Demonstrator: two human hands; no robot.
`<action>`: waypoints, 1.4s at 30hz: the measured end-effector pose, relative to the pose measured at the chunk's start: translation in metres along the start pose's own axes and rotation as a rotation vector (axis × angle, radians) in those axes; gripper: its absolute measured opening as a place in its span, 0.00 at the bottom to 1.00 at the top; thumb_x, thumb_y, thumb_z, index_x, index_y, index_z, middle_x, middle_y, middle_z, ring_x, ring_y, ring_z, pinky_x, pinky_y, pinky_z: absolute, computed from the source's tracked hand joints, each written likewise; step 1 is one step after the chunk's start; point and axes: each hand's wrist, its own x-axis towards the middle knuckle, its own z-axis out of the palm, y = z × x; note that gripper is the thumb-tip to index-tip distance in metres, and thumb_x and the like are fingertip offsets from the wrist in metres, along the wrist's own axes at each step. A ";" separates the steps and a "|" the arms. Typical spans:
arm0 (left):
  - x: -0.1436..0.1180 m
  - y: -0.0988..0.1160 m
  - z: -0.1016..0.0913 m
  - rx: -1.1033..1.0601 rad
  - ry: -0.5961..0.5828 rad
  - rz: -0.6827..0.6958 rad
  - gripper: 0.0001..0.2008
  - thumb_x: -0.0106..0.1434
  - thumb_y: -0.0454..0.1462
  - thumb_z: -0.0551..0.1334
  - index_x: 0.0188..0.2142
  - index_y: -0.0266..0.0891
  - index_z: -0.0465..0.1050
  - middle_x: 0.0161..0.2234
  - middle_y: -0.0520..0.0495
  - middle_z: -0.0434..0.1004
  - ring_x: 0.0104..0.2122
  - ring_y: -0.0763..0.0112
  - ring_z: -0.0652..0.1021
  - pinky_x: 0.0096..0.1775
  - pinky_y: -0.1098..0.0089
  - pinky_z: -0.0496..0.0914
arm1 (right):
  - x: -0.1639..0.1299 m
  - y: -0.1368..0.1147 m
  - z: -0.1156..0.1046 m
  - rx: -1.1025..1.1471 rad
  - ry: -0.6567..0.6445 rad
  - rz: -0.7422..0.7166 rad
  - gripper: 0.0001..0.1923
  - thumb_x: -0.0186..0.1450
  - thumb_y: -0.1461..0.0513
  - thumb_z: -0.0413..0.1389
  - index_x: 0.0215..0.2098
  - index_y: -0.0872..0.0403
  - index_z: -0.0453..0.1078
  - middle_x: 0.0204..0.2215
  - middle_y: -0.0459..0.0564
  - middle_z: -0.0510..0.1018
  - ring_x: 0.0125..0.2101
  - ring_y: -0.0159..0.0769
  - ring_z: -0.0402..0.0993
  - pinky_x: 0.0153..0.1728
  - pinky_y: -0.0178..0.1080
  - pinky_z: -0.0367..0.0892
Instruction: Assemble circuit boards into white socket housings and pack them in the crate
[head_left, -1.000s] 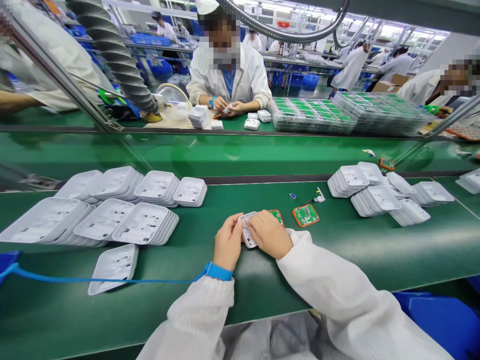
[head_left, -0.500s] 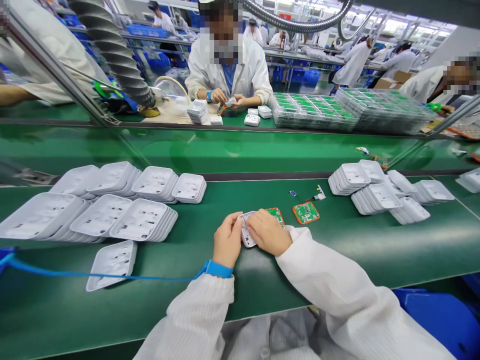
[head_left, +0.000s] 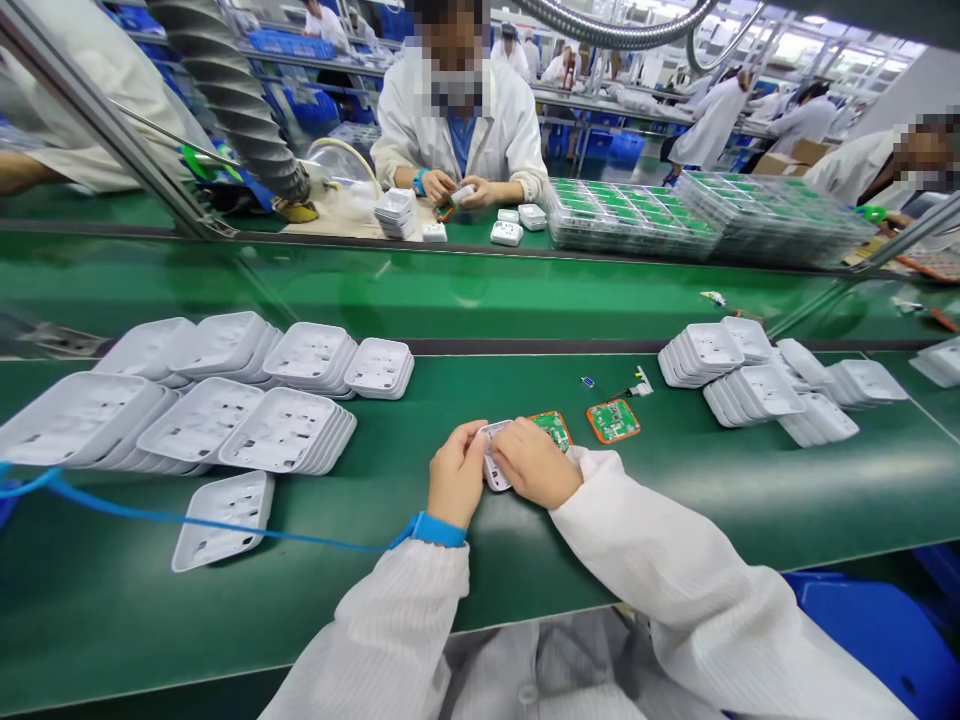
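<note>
My left hand point(head_left: 457, 472) grips the left side of a white plastic housing point(head_left: 497, 476), thumb along its edge. Over the housing's right part lies my right hand point(head_left: 536, 462), its fingers bent and pressed into the shell; what the fingertips touch is hidden. Just behind my right hand a green circuit board point(head_left: 553, 428) with an orange rim shows in part. To the right of it rests a second circuit board point(head_left: 613, 421), with a cabled white connector point(head_left: 639, 385) at its upper edge. A small blue-and-white part point(head_left: 587, 382) lies behind these boards.
Nested white housings point(head_left: 289, 430) stand in stacks at left, with one single housing point(head_left: 225, 520) nearer me. More stacks point(head_left: 757, 390) are at right. A blue wrist cord point(head_left: 300, 538) runs leftward. Across the green barrier point(head_left: 465, 300) sits a co-worker beside trays of boards point(head_left: 630, 215).
Both hands keep nearly the same hold on the housing. The blue cord has lifted at its left end, and the view has shifted slightly.
</note>
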 end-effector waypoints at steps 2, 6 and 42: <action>0.000 0.001 0.000 0.002 -0.004 -0.005 0.18 0.58 0.45 0.58 0.44 0.37 0.74 0.36 0.44 0.79 0.35 0.65 0.77 0.37 0.67 0.71 | 0.000 -0.001 -0.002 -0.027 -0.013 0.019 0.13 0.70 0.64 0.42 0.30 0.56 0.65 0.28 0.51 0.69 0.31 0.38 0.59 0.35 0.39 0.57; -0.001 0.001 -0.001 0.017 -0.017 -0.009 0.18 0.59 0.45 0.58 0.44 0.38 0.74 0.36 0.45 0.79 0.35 0.66 0.77 0.37 0.68 0.71 | -0.001 0.000 -0.005 -0.038 -0.039 0.020 0.13 0.70 0.64 0.43 0.31 0.56 0.65 0.28 0.51 0.69 0.31 0.38 0.59 0.36 0.39 0.57; 0.004 0.031 -0.016 0.284 -0.138 0.181 0.15 0.62 0.42 0.51 0.40 0.42 0.74 0.39 0.49 0.79 0.38 0.65 0.77 0.42 0.67 0.69 | 0.006 0.003 -0.022 0.189 -0.335 0.337 0.14 0.61 0.63 0.57 0.43 0.57 0.60 0.35 0.54 0.74 0.32 0.41 0.72 0.30 0.39 0.61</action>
